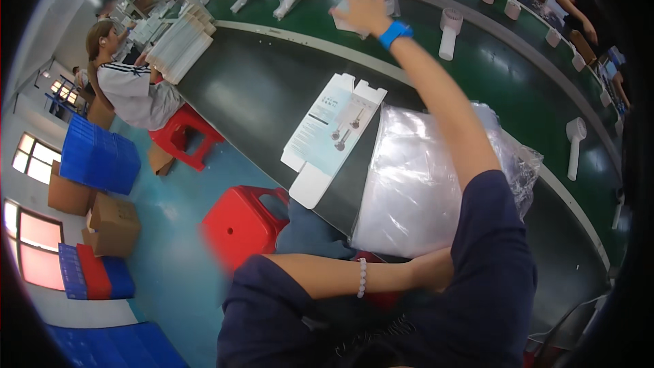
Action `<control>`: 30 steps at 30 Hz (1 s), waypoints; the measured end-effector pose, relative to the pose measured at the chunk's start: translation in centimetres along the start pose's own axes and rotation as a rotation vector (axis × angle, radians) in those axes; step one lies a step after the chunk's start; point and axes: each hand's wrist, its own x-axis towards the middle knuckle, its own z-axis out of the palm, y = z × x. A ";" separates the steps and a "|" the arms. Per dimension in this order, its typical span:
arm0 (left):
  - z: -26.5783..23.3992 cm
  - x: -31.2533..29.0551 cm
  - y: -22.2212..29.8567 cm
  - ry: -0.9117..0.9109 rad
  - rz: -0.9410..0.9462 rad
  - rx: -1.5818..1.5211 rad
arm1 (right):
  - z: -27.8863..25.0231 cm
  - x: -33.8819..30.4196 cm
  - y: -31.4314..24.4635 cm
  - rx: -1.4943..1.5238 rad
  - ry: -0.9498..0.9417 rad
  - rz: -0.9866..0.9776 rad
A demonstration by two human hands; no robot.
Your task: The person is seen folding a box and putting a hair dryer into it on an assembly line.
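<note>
Head view: beyond the flat printed carton [335,138], the right hand [366,10] hangs over a bagged white device [349,25] on the green conveyor [521,71]. Its fingers look partly spread, though blur hides whether they pinch the wrapping; the left hand [436,267], to the right of the carton and nearer the body, is mostly covered, so its state cannot be told. The device is probably light and rigid inside a soft, slippery bag; a hold around its hard body, rather than a loose fold, seems safest. Dark, smooth worktop [252,71] lies under the carton, with clear plastic bags [412,180] stacked just right of it. Left of the carton are red stools [235,227], a seated co-worker [128,95] and, farther off, cardboard boxes [114,223].
</note>
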 end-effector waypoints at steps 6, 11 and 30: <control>-0.1 0.0 -0.7 -0.066 0.049 0.045 | -3.3 -2.8 10.7 -0.174 -0.312 0.395; 0.3 2.5 1.1 -0.212 0.028 0.000 | -2.2 -7.8 20.0 0.287 -0.234 0.614; -2.0 4.4 -0.3 -0.159 -0.301 -0.113 | -17.8 -13.1 12.3 1.227 -0.459 0.798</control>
